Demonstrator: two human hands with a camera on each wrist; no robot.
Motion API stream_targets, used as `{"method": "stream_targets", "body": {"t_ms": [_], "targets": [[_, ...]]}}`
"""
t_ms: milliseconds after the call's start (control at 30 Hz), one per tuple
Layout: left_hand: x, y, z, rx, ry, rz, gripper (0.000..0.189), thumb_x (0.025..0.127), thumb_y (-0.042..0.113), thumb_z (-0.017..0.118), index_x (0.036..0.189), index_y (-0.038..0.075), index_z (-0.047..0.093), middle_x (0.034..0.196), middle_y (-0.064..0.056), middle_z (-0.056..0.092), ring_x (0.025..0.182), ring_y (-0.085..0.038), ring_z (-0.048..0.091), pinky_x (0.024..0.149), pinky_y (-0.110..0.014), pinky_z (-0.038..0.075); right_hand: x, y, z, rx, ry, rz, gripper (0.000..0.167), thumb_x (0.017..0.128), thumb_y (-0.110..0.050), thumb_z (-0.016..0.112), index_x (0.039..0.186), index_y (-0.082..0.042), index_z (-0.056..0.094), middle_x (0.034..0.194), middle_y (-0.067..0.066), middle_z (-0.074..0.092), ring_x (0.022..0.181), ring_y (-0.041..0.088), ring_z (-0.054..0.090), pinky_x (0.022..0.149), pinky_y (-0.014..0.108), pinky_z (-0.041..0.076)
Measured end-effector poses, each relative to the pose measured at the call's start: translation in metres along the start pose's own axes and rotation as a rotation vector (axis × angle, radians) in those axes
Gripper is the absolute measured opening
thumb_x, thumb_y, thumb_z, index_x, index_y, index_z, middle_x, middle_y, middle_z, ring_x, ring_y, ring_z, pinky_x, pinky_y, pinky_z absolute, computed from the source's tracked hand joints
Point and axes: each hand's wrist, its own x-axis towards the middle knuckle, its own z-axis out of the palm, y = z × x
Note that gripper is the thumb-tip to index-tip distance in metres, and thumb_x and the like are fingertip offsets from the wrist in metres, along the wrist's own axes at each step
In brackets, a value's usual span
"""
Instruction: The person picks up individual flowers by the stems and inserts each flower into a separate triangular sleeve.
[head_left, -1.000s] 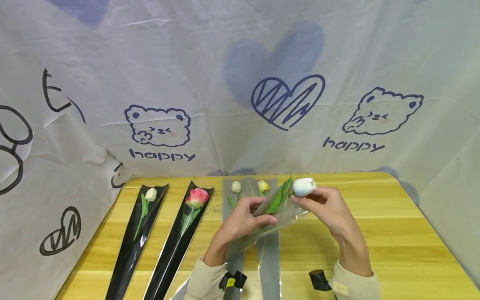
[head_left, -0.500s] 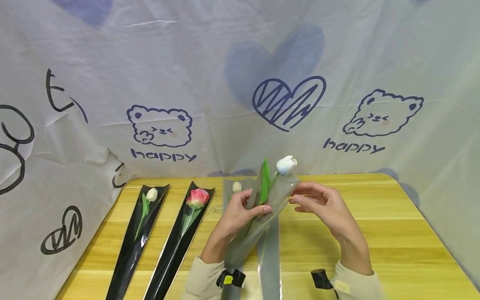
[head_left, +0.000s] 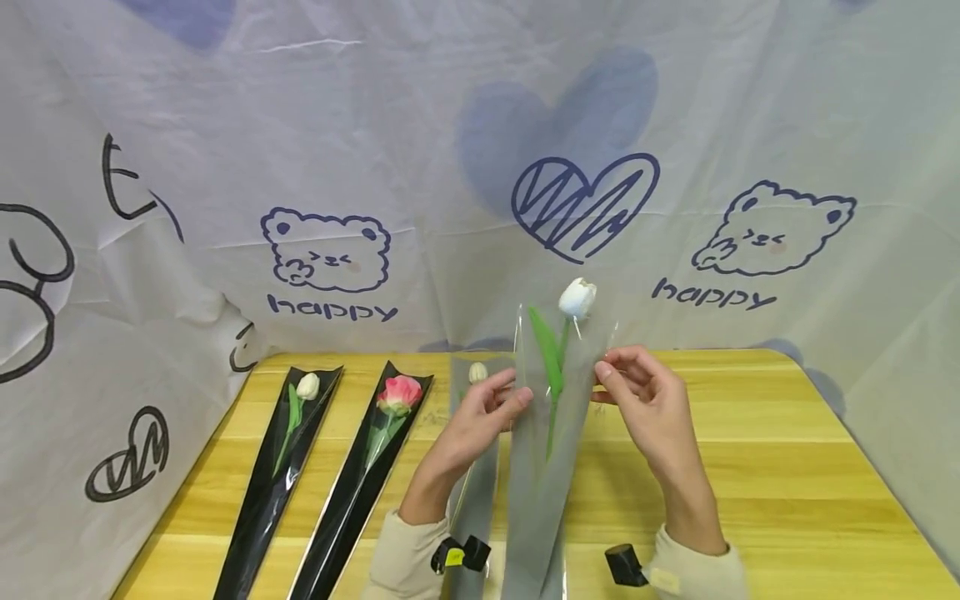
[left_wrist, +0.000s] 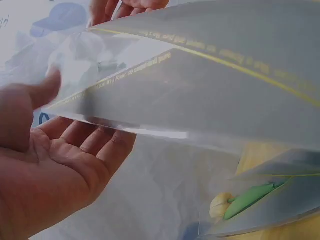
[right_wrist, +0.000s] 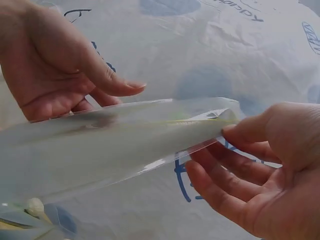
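Observation:
A translucent grey flower sleeve (head_left: 536,500) stands nearly upright between the hands, with a white artificial tulip (head_left: 577,297) and its green leaf inside. The bloom sits at the sleeve's open top. My right hand (head_left: 651,408) pinches the sleeve's right edge between thumb and fingers, as the right wrist view also shows. At the left edge is my left hand (head_left: 472,425), its fingers behind the film and its thumb (left_wrist: 47,87) raised off it. Yellow printed lines run along the sleeve in the left wrist view.
Two black sleeves, one with a white tulip (head_left: 307,386) and one with a pink flower (head_left: 399,394), lie on the left of the wooden table (head_left: 787,483). Under my left hand lies a grey sleeve with a pale tulip (head_left: 477,372). A printed curtain (head_left: 450,275) hangs behind.
The sleeved white tulip has swung from a rightward tilt to nearly upright. My right hand has moved from the bloom to the sleeve's right edge; my left thumb has left the sleeve's front.

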Motion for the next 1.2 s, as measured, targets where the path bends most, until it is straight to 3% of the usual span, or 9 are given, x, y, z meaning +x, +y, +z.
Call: {"method": "stream_targets", "body": {"t_ms": [100, 200, 300, 433, 600, 700, 900, 1200], "targets": [[0.0, 0.001, 0.0, -0.042, 0.047, 0.014, 0.038, 0.11, 0.015, 0.049, 0.137, -0.011, 0.052, 0.108, -0.012, 0.063, 0.098, -0.015, 0.06, 0.084, -0.033, 0.053, 0.0, -0.003, 0.002, -0.027, 0.05, -0.034, 0.016, 0.102, -0.003, 0.063, 0.109, 0.01, 0.061, 0.093, 0.004, 0.07, 0.083, 0.014, 0.07, 0.072, 0.033, 0.06], [0.001, 0.002, 0.002, -0.065, 0.123, 0.034, 0.026, 0.108, 0.008, 0.051, 0.121, -0.014, 0.058, 0.096, -0.004, 0.06, 0.09, -0.014, 0.061, 0.078, -0.03, 0.055, -0.001, -0.005, 0.004, -0.04, 0.076, -0.089, 0.012, 0.101, 0.0, 0.062, 0.108, 0.01, 0.062, 0.091, 0.008, 0.069, 0.08, 0.016, 0.069, 0.068, 0.033, 0.06], [0.002, 0.002, 0.005, -0.075, 0.202, 0.059, 0.023, 0.104, 0.002, 0.056, 0.118, -0.016, 0.062, 0.096, 0.001, 0.061, 0.087, -0.01, 0.061, 0.074, -0.028, 0.056, -0.002, -0.006, 0.006, -0.028, 0.072, -0.149, 0.01, 0.099, 0.006, 0.063, 0.107, 0.01, 0.063, 0.091, 0.013, 0.067, 0.078, 0.018, 0.069, 0.066, 0.032, 0.06], [0.003, 0.002, 0.008, -0.114, 0.296, 0.103, 0.021, 0.1, -0.004, 0.06, 0.114, -0.02, 0.063, 0.099, -0.001, 0.063, 0.085, -0.007, 0.061, 0.073, -0.027, 0.056, -0.003, -0.006, 0.01, -0.036, -0.018, -0.174, 0.018, 0.096, 0.011, 0.064, 0.114, 0.01, 0.063, 0.1, 0.019, 0.065, 0.083, 0.018, 0.068, 0.069, 0.031, 0.06], [0.003, 0.003, 0.007, -0.161, 0.39, 0.159, 0.019, 0.096, -0.006, 0.065, 0.11, -0.02, 0.066, 0.098, -0.002, 0.068, 0.083, -0.008, 0.064, 0.073, -0.027, 0.058, -0.004, -0.002, 0.011, -0.12, -0.14, -0.115, 0.032, 0.094, 0.013, 0.065, 0.126, 0.009, 0.061, 0.104, 0.023, 0.066, 0.087, 0.018, 0.07, 0.073, 0.031, 0.06], [0.003, 0.005, 0.006, -0.159, 0.42, 0.195, 0.018, 0.094, -0.006, 0.069, 0.108, -0.018, 0.068, 0.095, -0.004, 0.071, 0.081, -0.01, 0.067, 0.073, -0.028, 0.058, -0.004, -0.002, 0.011, -0.144, -0.115, -0.118, 0.033, 0.093, 0.013, 0.066, 0.125, 0.009, 0.062, 0.101, 0.023, 0.067, 0.084, 0.018, 0.071, 0.072, 0.032, 0.06], [0.003, 0.007, 0.005, -0.165, 0.43, 0.264, 0.016, 0.092, -0.006, 0.072, 0.103, -0.017, 0.069, 0.09, -0.007, 0.072, 0.075, -0.013, 0.068, 0.072, -0.032, 0.06, -0.006, -0.008, 0.012, -0.247, -0.004, -0.298, 0.029, 0.09, 0.015, 0.069, 0.117, 0.007, 0.069, 0.096, 0.013, 0.069, 0.083, 0.014, 0.069, 0.069, 0.03, 0.06], [0.004, 0.007, 0.008, -0.116, 0.408, 0.353, 0.01, 0.091, -0.01, 0.071, 0.097, -0.017, 0.071, 0.09, -0.01, 0.074, 0.074, -0.014, 0.069, 0.07, -0.034, 0.06, -0.006, -0.007, 0.02, -0.263, -0.03, -0.383, 0.028, 0.089, 0.019, 0.066, 0.115, 0.01, 0.07, 0.098, 0.012, 0.068, 0.082, 0.02, 0.067, 0.07, 0.031, 0.06]]}}
